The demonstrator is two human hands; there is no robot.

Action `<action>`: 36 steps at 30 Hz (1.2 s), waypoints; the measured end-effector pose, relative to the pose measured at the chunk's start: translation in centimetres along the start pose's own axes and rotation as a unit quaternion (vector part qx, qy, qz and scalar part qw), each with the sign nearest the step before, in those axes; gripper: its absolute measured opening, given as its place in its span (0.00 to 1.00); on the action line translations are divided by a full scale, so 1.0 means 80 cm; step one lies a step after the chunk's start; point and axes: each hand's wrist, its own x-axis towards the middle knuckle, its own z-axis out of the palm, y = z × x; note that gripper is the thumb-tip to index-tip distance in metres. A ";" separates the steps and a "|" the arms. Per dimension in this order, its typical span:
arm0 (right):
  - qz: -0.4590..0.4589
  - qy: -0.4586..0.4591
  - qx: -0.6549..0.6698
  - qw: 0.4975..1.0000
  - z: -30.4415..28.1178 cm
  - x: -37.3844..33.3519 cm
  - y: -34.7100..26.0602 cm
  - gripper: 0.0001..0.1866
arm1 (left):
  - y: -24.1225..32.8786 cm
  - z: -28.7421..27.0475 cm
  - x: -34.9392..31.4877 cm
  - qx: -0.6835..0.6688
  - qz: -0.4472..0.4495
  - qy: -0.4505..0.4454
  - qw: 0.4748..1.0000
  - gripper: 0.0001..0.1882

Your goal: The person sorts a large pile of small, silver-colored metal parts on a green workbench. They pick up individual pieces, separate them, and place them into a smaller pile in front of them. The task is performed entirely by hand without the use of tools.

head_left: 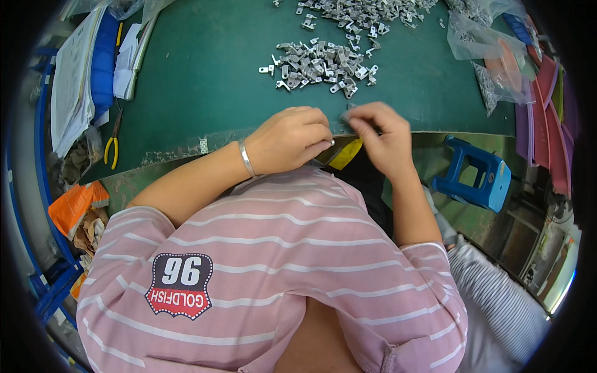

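Observation:
My left hand point(289, 138), with a silver bangle on its wrist, is at the table's near edge. Its fingers are curled together, and what they hold, if anything, is hidden. To its right, my right hand point(382, 133) pinches a small grey metal bracket point(348, 114) between thumb and fingers, slightly blurred. Just beyond both hands lies a loose pile of small bent metal brackets point(323, 65). A larger heap of similar brackets point(367, 12) spreads farther back. Below the table edge, between my hands, a yellow piece point(345, 154) shows; its kind is unclear.
The green table point(205, 74) has a worn near edge. Yellow-handled pliers point(112, 146) and papers point(78, 81) lie at left. Clear plastic bags point(482, 40) of metal parts sit at far right. A blue stool point(476, 174) stands right, near another person's striped sleeve point(491, 286).

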 end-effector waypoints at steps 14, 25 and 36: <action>-0.189 0.068 -0.190 0.961 0.015 -0.009 0.018 0.14 | -0.021 0.012 0.056 0.139 -0.055 0.071 0.986 0.11; -0.112 0.114 -0.151 0.976 0.014 0.020 0.018 0.08 | -0.001 -0.009 0.025 -0.076 -0.178 0.092 0.977 0.08; -0.117 0.075 -0.086 0.987 0.013 0.014 0.010 0.08 | -0.011 -0.015 0.002 0.048 -0.085 0.090 0.991 0.10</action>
